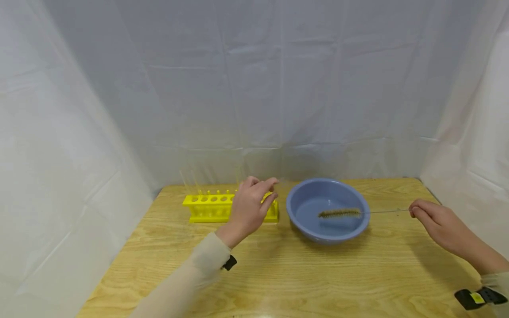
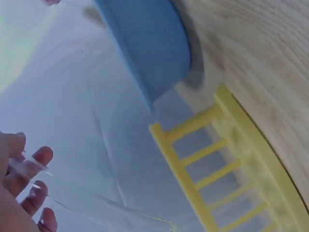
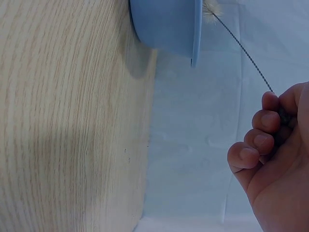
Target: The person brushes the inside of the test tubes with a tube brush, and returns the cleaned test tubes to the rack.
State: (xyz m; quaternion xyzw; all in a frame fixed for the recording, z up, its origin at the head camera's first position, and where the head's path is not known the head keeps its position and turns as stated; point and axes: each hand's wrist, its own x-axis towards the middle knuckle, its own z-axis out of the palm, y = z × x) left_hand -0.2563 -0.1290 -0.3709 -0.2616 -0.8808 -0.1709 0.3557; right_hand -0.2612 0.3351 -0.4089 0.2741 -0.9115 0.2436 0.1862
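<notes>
My left hand (image 1: 250, 204) is raised in front of the yellow test tube rack (image 1: 208, 199). In the left wrist view its thumb and fingers pinch a clear glass test tube (image 2: 104, 203) near one end; the tube barely shows in the head view. On the right, my right hand (image 1: 441, 223) grips the twisted wire handle (image 3: 246, 54) of a test tube brush. The bristles (image 1: 339, 213) of that brush hang over the blue basin (image 1: 304, 192), seen against its inside.
Faint clear tubes (image 1: 193, 179) stand up from the left part of the rack. Rack and basin are side by side on a wood-grain table (image 1: 302, 278). White sheeting (image 1: 254, 97) hangs behind the table and at both sides.
</notes>
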